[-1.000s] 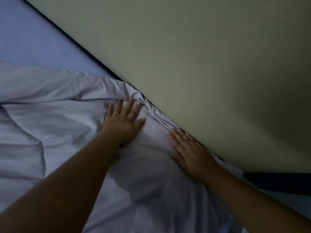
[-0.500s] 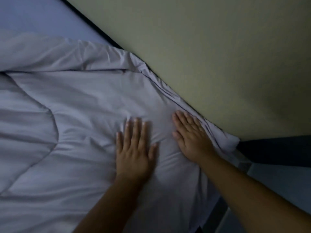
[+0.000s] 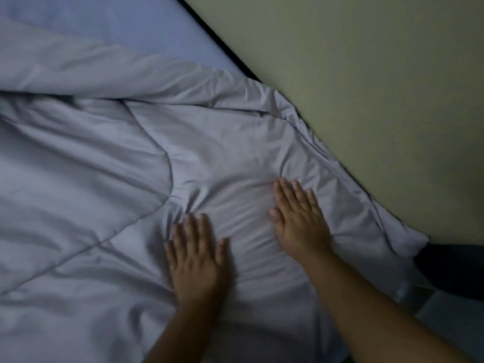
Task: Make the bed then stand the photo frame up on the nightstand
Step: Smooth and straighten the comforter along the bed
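A pale grey quilted duvet [image 3: 110, 195] covers most of the bed, wrinkled and bunched along the wall side. My left hand [image 3: 195, 255] lies flat on it, palm down, fingers spread. A little to the right and further up, my right hand [image 3: 298, 218] also presses flat on the duvet near its crumpled edge. Neither hand grips anything. Bare blue sheet [image 3: 125, 19] shows at the top left beyond the duvet's folded-back edge. No photo frame or nightstand is in view.
A plain cream wall [image 3: 366, 87] runs diagonally along the bed's right side, with a dark gap [image 3: 222, 45] between it and the mattress. A dark shape [image 3: 455, 263] sits at the lower right beyond the duvet's corner. The room is dim.
Both hands have slid back along the duvet toward me and away from the wall edge. The view has shifted, so more of the duvet and sheet shows.
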